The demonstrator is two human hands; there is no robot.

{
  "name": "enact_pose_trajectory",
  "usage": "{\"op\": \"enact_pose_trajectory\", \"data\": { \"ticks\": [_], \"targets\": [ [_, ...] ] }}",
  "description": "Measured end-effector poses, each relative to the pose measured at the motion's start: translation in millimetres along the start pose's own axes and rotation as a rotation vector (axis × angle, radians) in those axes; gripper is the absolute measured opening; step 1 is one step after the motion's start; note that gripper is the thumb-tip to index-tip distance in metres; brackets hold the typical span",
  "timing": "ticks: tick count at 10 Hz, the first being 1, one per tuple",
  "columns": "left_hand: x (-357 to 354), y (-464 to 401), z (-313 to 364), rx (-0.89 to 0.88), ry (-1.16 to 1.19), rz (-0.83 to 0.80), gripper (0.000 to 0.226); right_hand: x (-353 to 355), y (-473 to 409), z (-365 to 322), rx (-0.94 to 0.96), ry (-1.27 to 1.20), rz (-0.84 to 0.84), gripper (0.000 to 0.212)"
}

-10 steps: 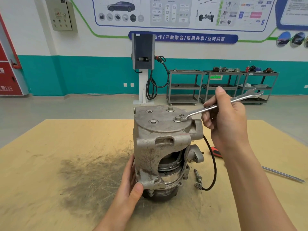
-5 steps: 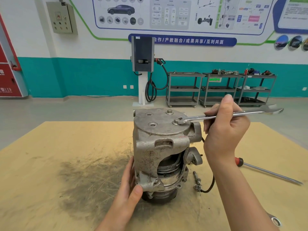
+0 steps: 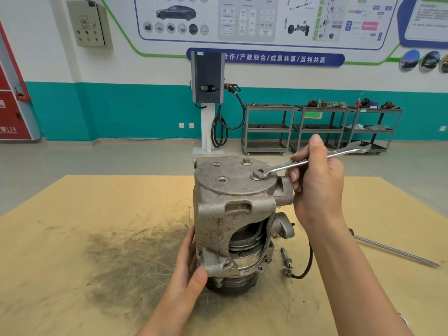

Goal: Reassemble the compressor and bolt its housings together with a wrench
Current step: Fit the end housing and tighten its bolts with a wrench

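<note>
wrench (image 3: 312,160) shaft hidden inside right hand (image 3: 316,180) — bolt head covered.

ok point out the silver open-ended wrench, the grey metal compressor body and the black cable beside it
silver open-ended wrench (image 3: 300,163): head view, on the shaft just left of the gripping right hand.
grey metal compressor body (image 3: 213,229): head view, on its near side wall.
black cable (image 3: 310,259): head view, on the curved loop right of the compressor.
</note>
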State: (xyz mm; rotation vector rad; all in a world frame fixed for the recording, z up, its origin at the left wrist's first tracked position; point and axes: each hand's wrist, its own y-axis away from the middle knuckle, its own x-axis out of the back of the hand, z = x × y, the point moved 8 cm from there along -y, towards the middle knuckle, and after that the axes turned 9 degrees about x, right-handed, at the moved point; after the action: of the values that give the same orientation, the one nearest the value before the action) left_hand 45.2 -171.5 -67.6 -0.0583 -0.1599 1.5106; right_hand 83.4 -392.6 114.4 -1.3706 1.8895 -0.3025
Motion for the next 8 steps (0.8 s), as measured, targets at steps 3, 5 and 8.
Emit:
{"op": "enact_pose_trajectory", "data": {
  "ticks": [3,5,8],
  "targets": [
    [1.2,1.7,0.3,0.014,0.000,0.002,0.107,-2.9,6.2,-25.8,0.287,0.080,-0.004,0.051],
    [0.9,1.5,-2.1,0.022,-0.006,-0.001,0.110,-2.6,8.7,-31.6,0.366,0.110,0.000,0.048],
    [2.3,-0.1,-3.2,0.020,-0.008,0.002,0.113,-2.7,3.9,-18.3,0.248,0.062,-0.015,0.054]
  ]
}}
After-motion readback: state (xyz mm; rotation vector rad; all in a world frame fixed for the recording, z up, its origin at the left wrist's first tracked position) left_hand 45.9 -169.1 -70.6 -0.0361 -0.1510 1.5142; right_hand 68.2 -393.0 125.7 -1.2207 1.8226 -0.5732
